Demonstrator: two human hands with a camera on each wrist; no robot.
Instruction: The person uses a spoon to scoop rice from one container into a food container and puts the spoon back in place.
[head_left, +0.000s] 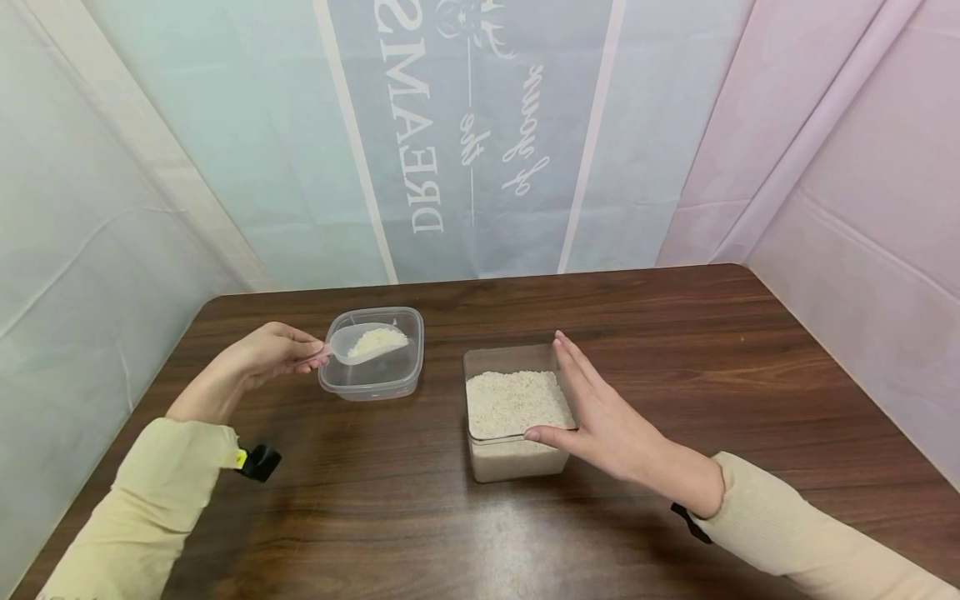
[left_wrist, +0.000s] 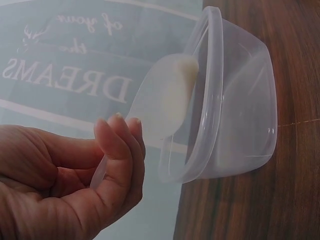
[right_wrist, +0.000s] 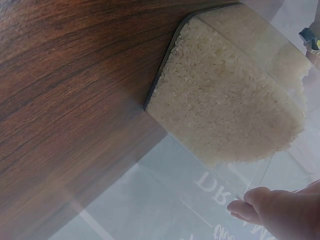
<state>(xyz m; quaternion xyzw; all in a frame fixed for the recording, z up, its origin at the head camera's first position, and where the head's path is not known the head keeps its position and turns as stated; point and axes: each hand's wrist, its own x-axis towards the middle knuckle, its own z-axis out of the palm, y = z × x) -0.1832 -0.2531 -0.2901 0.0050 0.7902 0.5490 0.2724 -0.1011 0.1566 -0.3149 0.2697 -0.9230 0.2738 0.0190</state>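
Observation:
My left hand (head_left: 273,358) pinches the handle of a translucent plastic scoop (head_left: 345,343) between thumb and curled fingers. White rice (head_left: 381,339) lies in the scoop's bowl, which is over a clear plastic tub (head_left: 382,390). In the left wrist view the scoop (left_wrist: 160,95) is tilted beside the rim of the tub (left_wrist: 250,105). On the right stands a deeper clear square container (head_left: 480,362) holding a lot of rice (head_left: 517,404). My right hand (head_left: 607,417) rests along its right side, fingers straight, thumb at the front rim. The right wrist view shows rice (right_wrist: 225,100) through the container's wall.
Both containers stand on a dark wood-grain table (head_left: 375,517), the tub left of and farther back than the rice container. A printed curtain (head_left: 495,167) hangs behind the table's back edge, with pale fabric walls on both sides.

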